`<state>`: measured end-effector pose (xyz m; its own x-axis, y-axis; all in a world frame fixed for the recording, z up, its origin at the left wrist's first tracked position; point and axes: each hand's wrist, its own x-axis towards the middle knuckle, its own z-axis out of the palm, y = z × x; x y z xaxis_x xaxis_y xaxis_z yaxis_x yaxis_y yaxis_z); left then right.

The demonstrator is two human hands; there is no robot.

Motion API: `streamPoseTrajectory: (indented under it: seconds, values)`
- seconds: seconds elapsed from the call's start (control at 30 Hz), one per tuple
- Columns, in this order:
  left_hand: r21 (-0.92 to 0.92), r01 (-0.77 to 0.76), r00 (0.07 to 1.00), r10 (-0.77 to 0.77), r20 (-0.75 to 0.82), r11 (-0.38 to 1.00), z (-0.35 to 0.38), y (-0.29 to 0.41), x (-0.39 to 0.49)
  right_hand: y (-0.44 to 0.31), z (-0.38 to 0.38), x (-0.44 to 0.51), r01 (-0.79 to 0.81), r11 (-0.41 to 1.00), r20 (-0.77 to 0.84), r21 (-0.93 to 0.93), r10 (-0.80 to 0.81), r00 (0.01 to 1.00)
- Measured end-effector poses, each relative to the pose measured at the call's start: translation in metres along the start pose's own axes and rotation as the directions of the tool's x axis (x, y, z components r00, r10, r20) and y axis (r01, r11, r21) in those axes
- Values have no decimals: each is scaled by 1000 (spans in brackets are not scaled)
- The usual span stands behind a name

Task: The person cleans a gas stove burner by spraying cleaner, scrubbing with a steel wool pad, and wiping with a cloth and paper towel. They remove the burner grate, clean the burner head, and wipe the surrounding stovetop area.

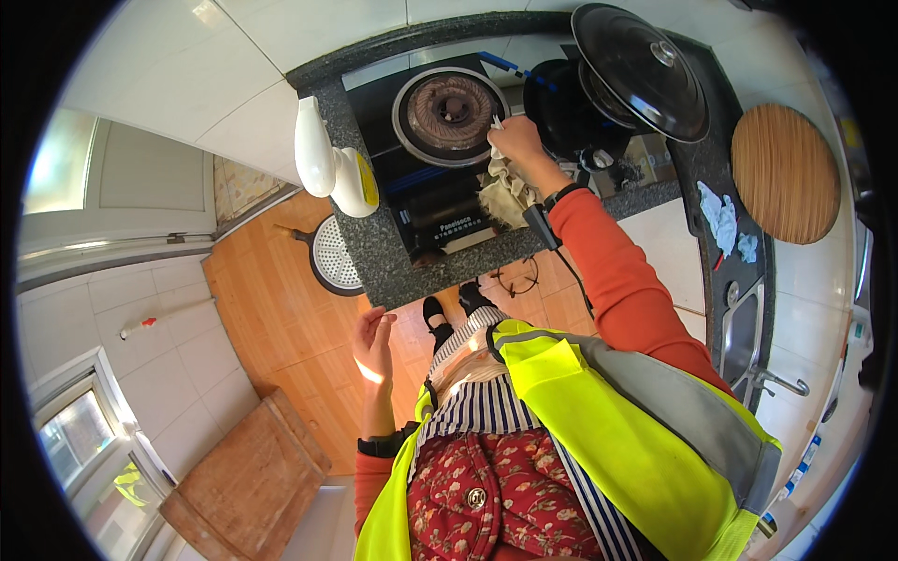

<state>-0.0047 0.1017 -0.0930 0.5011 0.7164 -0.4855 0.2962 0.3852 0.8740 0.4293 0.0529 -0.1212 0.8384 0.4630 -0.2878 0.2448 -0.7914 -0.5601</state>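
My right hand (518, 145) grips a crumpled beige cloth (511, 196) at the right edge of the near gas burner (451, 109). A white corner of the cloth sticks up above my fingers, and the rest hangs down over the black glass cooktop (442, 203). My left hand (374, 343) is empty, its fingers loosely bent, beside the front corner of the speckled granite counter (400, 284). A white spray bottle (354, 182) with a yellow label stands on the counter's left side. To the right of the burner sits a black wok (554, 105).
A large black pan lid (642, 70) leans at the back right. Further right are a round wooden board (786, 174), blue cloths (719, 216) and a steel sink (741, 336). A perforated pan-shaped item (335, 254) and a wire pot ring (518, 277) lie low near the counter.
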Motion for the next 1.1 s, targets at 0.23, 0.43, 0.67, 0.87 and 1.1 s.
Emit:
streamPoseTrajectory:
  seconds: [0.23, 0.43, 0.67, 0.87, 1.1]
  values:
    - [12, 49, 998, -48, -39, 999, -2, 4, -2, -13, -3, -14, 24, 990, -27, -137, -28, 999]
    - [-12, 30, 999, -30, -20, 999, -2, 3, -1, -25, 4, -21, -12, 970, -66, -242, -4, 998]
    - [-31, 35, 999, -36, -24, 999, 0, 5, 1, -29, 10, -19, -41, 959, -93, -282, 15, 996]
    - [-29, 8, 1000, -8, -22, 1000, -1, 3, 2, -31, 16, -22, -63, 956, -117, -288, 31, 993]
    - [-8, 33, 998, -33, -62, 999, -5, 5, -2, -30, 10, -22, 46, 951, -77, -306, -73, 994]
